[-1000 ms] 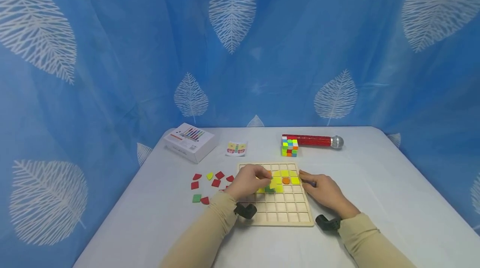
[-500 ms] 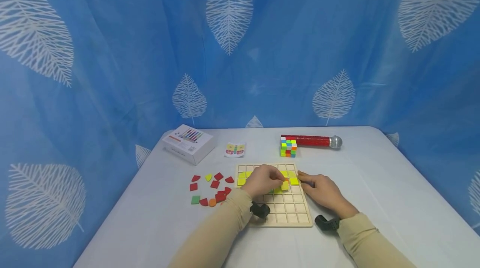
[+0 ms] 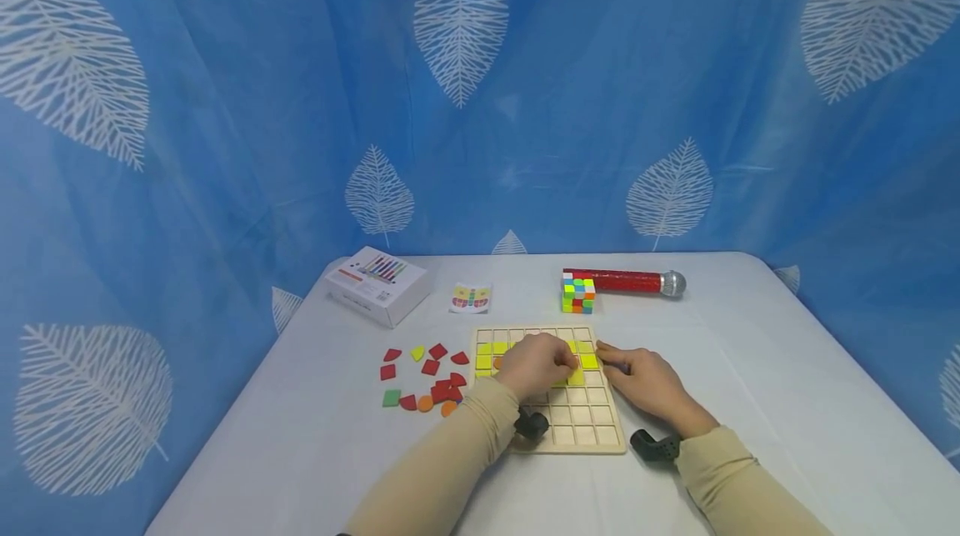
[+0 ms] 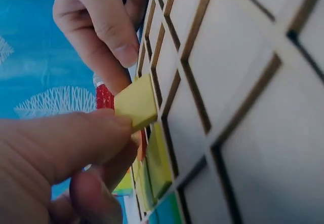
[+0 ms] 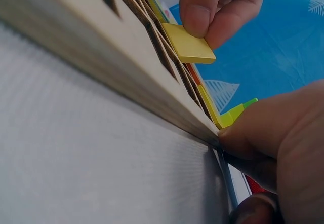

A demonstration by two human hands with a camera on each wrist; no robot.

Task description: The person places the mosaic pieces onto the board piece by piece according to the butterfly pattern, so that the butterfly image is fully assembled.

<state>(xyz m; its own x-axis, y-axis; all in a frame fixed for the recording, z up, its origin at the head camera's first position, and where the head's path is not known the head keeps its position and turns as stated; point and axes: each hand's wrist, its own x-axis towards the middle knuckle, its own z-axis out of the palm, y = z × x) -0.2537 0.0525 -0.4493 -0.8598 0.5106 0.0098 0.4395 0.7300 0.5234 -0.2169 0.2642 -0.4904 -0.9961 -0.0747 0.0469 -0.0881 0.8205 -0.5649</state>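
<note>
A yellow square tile (image 4: 135, 103) is pinched between thumb and fingers of my left hand (image 3: 537, 363). In both wrist views the tile stands tilted at the surface of the wooden grid board (image 3: 585, 438), near its orange and yellow pieces. Along the board's right edge rests my right hand (image 3: 648, 383), thumb (image 5: 243, 133) and fingertips touching the rim. Yellow squares (image 3: 483, 362) fill some cells on the upper left, and more (image 3: 588, 361) lie at the upper right. My left hand hides the board's middle.
Loose red tiles (image 3: 431, 367), a green square (image 3: 392, 398) and orange discs (image 3: 425, 403) lie left of the board. Behind it are a white box (image 3: 381, 286), a pattern card (image 3: 471, 298), a puzzle cube (image 3: 578, 294) and a red microphone (image 3: 626, 282).
My left hand has moved right across the board with the yellow square tile, to the right-middle cells. The right hand has stayed at the board's edge.
</note>
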